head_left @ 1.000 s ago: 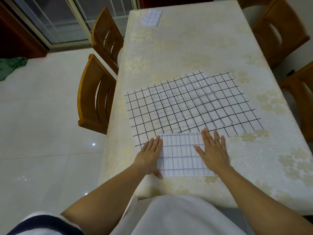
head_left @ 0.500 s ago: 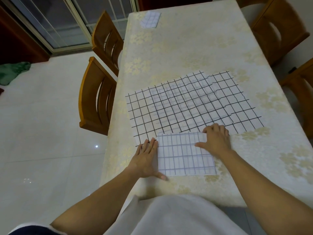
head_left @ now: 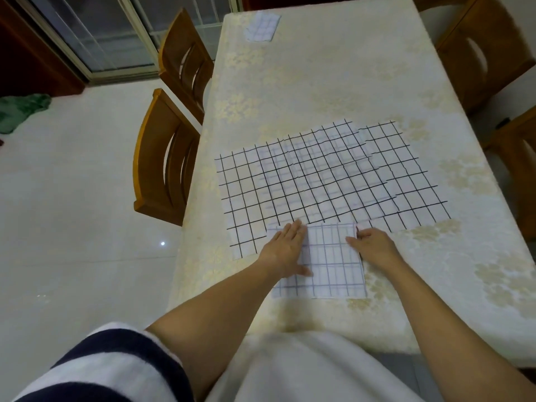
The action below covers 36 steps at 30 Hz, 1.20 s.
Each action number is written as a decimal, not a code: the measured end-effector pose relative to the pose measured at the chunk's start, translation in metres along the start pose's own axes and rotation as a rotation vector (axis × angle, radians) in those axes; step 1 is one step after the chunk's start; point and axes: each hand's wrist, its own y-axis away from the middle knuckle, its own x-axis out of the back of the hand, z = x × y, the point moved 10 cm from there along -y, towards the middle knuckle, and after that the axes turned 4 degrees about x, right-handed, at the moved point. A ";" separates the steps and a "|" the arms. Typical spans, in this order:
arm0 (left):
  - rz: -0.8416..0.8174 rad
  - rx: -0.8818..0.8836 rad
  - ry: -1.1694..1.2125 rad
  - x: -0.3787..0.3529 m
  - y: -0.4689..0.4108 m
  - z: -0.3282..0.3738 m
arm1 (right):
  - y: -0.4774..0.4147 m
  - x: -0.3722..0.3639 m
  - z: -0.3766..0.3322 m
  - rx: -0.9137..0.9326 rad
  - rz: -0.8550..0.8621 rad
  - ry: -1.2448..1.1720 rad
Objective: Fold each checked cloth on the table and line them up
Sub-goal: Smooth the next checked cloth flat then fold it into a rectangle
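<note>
A small folded checked cloth [head_left: 333, 271] with faint grey lines lies near the table's front edge. My left hand [head_left: 285, 250] lies flat on its left part, fingers straight. My right hand [head_left: 374, 246] sits at its upper right edge with fingers curled, pinching that edge. Just behind it, large checked cloths [head_left: 319, 181] with bold black lines lie spread out and overlapping across the middle of the table. Another small folded checked cloth [head_left: 262, 26] rests at the far left end of the table.
The table [head_left: 319, 82] has a pale flowered cover. Two wooden chairs [head_left: 162, 161] stand along its left side and more chairs [head_left: 478, 47] along the right. A green rag [head_left: 20, 108] lies on the tiled floor at far left.
My left hand slid from beside the folded cloth onto its left part. My right hand went from flat on the cloth to curled at its right edge.
</note>
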 end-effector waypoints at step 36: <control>0.194 0.143 0.295 -0.013 0.036 -0.071 | 0.064 -0.087 -0.130 0.495 -0.164 0.190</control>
